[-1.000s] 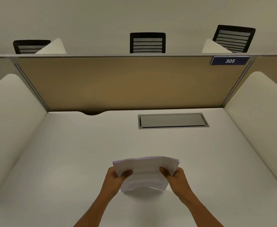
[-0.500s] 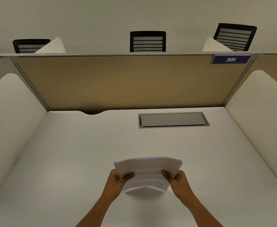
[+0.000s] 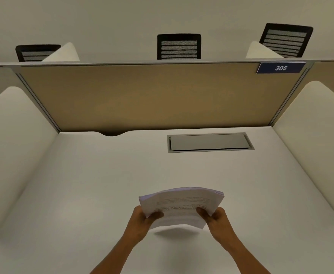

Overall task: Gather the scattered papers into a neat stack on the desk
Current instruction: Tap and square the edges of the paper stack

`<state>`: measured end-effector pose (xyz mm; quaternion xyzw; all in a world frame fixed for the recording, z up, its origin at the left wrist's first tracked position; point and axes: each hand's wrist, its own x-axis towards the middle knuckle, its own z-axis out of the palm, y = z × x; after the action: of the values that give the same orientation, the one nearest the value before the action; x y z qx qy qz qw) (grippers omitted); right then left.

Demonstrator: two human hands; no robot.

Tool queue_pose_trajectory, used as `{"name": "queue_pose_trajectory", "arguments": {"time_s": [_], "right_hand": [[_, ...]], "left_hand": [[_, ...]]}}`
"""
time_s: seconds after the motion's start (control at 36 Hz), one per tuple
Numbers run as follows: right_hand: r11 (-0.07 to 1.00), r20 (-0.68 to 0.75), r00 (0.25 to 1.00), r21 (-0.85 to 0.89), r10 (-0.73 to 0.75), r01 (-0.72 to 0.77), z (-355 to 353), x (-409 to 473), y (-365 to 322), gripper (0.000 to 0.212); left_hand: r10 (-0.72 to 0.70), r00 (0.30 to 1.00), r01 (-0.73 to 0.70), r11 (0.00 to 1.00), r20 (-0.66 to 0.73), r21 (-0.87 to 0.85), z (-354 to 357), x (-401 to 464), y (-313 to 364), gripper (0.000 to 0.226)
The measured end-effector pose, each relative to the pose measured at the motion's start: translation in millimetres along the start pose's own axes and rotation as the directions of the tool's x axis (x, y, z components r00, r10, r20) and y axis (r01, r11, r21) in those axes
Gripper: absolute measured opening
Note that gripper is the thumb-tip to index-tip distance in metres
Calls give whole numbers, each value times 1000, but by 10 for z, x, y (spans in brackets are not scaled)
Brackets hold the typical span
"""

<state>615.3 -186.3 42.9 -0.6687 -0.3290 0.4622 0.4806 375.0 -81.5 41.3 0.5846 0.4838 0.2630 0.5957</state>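
Both hands hold one bundle of papers above the near middle of the white counter. The left hand has its grip clenched on the bundle's left edge, thumb lying across the top sheet. The right hand grasps the right edge the same way, its thumb on the printed face. The sheets bow upward in the middle, and their far edge fans slightly, so the layers show as thin lines at the right corner. Faint lines of print run across the top page. The near edge of the bundle hangs clear of the counter, with a soft shadow directly beneath it.

Farther back, a grey rectangular cover plate sits flush in the counter, right of centre. A curved notch cuts into the far edge on the left. A tan divider panel rises behind the counter, with a blue number plate reading 305 at its upper right corner. White side screens flank the counter on the left and right. Three black mesh chair backs show above the divider.
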Motion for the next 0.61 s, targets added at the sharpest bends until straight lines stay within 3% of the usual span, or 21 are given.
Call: {"name": "queue_pose_trajectory", "arguments": {"time_s": [0.33,0.5,0.61], "right_hand": [[990,49,995,-119,86,-80,75,-3,185,19],[947,107,992,-319,62,-25,-27,81,-25,13],[869,161,986,-493,40,45,-141,141,-270,11]], "left_hand": [[-111,994,111,994,-19,20,94,-97,-337,37],[-109,993,107,993,-51,-48,-135,-20,-202,25],[-17,992,3,994,-125,-110,-387,95,33,32]]}}
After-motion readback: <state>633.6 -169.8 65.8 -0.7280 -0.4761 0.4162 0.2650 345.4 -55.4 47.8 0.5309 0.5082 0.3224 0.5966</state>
